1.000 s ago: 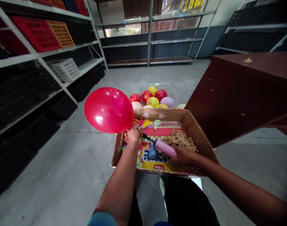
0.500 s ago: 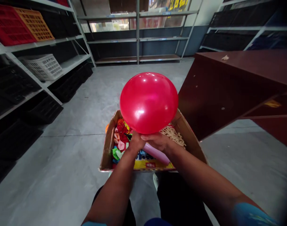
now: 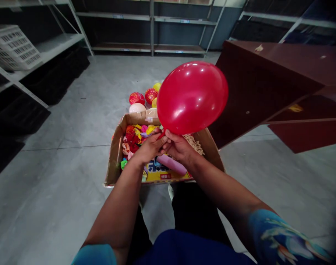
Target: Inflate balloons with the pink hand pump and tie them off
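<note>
A red inflated balloon (image 3: 192, 97) tilts up to the right above a cardboard box (image 3: 114, 154). Its neck is pinched between the fingers of my left hand (image 3: 151, 146) and my right hand (image 3: 179, 147), which touch each other. Below them in the box lie limp coloured balloons (image 3: 132, 136), a pale purple tube-like thing (image 3: 172, 164) and a bundle of beige cord-like strands (image 3: 194, 144). A yellow printed sheet or packet (image 3: 156, 176) shows at the near side of the box. The exact grip of each finger on the neck is partly hidden.
Beyond the box, several small inflated balloons (image 3: 137, 98) rest on the grey floor (image 3: 74, 162). A dark red wooden table-like piece (image 3: 267, 73) stands to the right. Metal shelving (image 3: 115, 48) runs along the back, and a white basket (image 3: 14, 48) sits on the left shelf.
The red balloon has tipped from upright towards the right, and its neck now shows between my fingers. The view has tilted down, bringing the balloons behind the box into sight.
</note>
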### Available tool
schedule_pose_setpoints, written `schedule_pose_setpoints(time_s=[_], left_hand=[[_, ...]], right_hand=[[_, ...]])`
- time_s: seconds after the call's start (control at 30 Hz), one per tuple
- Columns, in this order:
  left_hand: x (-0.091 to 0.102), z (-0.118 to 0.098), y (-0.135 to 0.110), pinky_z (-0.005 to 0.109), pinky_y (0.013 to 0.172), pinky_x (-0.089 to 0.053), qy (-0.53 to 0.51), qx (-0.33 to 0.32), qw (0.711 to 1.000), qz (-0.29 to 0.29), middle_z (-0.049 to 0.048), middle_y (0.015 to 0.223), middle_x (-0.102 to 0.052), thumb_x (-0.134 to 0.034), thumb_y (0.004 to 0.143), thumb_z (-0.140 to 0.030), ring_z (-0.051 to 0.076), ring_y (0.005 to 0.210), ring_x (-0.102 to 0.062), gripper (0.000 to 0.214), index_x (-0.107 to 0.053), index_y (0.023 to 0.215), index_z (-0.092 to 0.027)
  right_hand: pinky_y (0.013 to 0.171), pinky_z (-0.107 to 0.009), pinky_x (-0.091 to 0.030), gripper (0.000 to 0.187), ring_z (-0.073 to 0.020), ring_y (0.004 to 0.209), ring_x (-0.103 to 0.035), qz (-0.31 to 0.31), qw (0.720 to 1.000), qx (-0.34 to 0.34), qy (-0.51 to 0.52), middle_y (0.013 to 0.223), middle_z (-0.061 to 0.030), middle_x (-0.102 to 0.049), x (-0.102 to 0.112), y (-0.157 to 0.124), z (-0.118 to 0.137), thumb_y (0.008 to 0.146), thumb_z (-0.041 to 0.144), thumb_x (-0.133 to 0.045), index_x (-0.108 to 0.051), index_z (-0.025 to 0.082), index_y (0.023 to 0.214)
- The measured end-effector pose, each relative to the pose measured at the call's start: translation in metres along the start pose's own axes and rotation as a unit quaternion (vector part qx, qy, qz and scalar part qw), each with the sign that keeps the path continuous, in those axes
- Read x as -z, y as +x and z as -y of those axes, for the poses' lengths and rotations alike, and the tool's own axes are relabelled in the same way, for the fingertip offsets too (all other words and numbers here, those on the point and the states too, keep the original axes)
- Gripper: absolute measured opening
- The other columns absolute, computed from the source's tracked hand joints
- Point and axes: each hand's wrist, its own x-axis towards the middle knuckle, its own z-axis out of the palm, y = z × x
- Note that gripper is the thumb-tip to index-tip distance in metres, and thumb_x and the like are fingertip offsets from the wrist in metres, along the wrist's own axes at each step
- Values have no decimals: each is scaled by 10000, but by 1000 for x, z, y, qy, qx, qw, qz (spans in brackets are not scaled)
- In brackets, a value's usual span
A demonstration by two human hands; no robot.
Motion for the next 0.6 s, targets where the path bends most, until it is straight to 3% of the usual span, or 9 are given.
schedule_pose_setpoints(time_s=[0.17, 0.33, 0.6], left_hand=[[-10, 0, 6, 163, 364, -236, -74, -76, 992, -72, -48, 486, -404, -700, 738, -331, 45, 374, -340, 260, -540, 670, -139], [-12, -5, 4, 162, 364, -250, -83, -140, 983, -84, -49, 478, -413, -701, 744, -297, 44, 372, -362, 224, -562, 670, -139], [-18, -11, -1, 179, 383, -282, -147, -89, 979, -108, -55, 489, -418, -684, 750, -180, 54, 380, -396, 184, -527, 656, -157]], right_hand=[[477, -233, -540, 243, -77, 476, -554, 25, 998, 61, 2, 729, 37, -647, -11, 5, 7, 774, 423, -658, -573, 197, 803], [468, -199, -523, 210, -88, 578, -578, 35, 995, 85, -24, 851, 2, -670, -29, 8, 17, 748, 375, -683, -599, 189, 796], [569, -247, -542, 279, -153, 796, -624, 28, 995, 23, -97, 921, -12, -664, -25, 5, 26, 798, 489, -602, -602, 210, 816]])
